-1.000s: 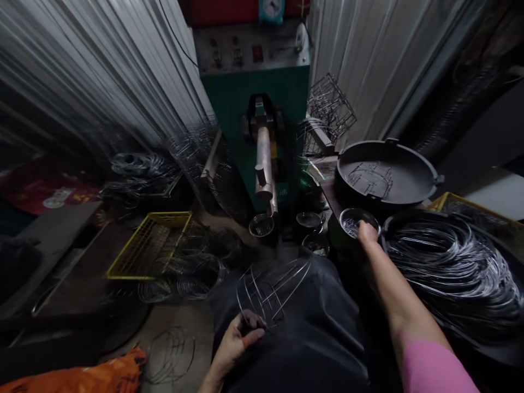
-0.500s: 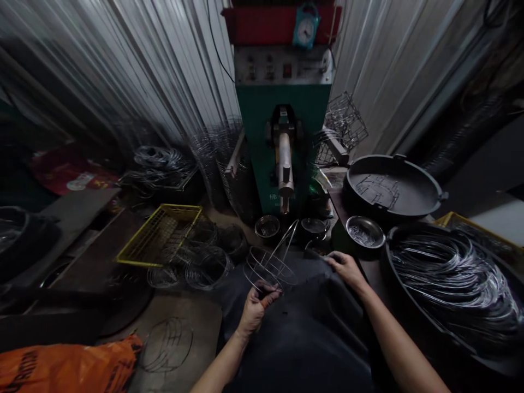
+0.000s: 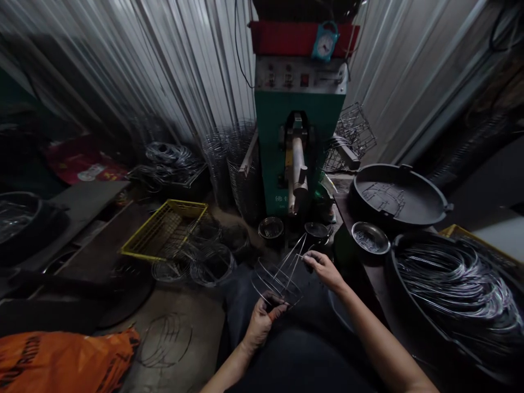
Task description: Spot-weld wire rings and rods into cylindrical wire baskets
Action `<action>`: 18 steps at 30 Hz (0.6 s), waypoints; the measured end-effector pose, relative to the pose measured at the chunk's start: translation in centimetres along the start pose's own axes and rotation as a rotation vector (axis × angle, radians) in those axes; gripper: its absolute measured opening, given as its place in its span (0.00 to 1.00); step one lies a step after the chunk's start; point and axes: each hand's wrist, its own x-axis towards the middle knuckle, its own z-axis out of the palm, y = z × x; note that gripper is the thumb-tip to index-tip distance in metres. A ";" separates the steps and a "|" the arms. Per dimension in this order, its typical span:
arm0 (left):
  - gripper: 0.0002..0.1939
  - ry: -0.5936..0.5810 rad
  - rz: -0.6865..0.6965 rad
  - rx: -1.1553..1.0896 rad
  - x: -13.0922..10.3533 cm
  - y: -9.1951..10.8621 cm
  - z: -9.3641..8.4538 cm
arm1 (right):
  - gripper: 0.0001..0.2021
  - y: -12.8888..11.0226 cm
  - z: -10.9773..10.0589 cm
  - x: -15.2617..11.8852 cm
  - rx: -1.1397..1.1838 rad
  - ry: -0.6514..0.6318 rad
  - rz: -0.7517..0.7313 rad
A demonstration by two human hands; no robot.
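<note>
My left hand [image 3: 266, 316] is closed on the lower rim of a round wire frame [image 3: 287, 257], made of thin rings with straight rods that slant up toward the machine. Close to the rods, my right hand [image 3: 325, 267] pinches a short piece of wire [image 3: 300, 256] between thumb and fingers. Whether that wire touches the frame I cannot tell. Both hands are over the dark apron [image 3: 295, 349] on my lap. Beyond the frame stands a green machine [image 3: 270, 131] with a thick metal arm [image 3: 298, 158] pointing toward me.
Small bowls [image 3: 271, 228] stand below the machine. On the right are a bowl of short wires [image 3: 370, 238], a wide black pan [image 3: 426, 202] and a tub of wire rings [image 3: 458, 284]. Left lie a yellow basket [image 3: 141, 254], wire coils [image 3: 210, 265] and an orange sack [image 3: 61, 360].
My right hand has moved left from beside the bowls to the wire frame, with a short wire now showing in its fingers. My left hand still holds the frame. The view has shifted slightly.
</note>
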 end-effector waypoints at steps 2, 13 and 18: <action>0.10 -0.011 -0.016 0.029 0.0 -0.3 0.0 | 0.17 0.3 0.2 0.2 0.009 0.013 0.004; 0.15 -0.131 -0.086 0.004 0.2 0.3 -1.0 | 0.17 1.7 1.4 0.9 0.134 0.083 0.038; 0.17 -0.172 -0.076 0.022 0.8 0.5 -0.9 | 0.17 1.9 1.3 1.7 0.133 0.101 0.009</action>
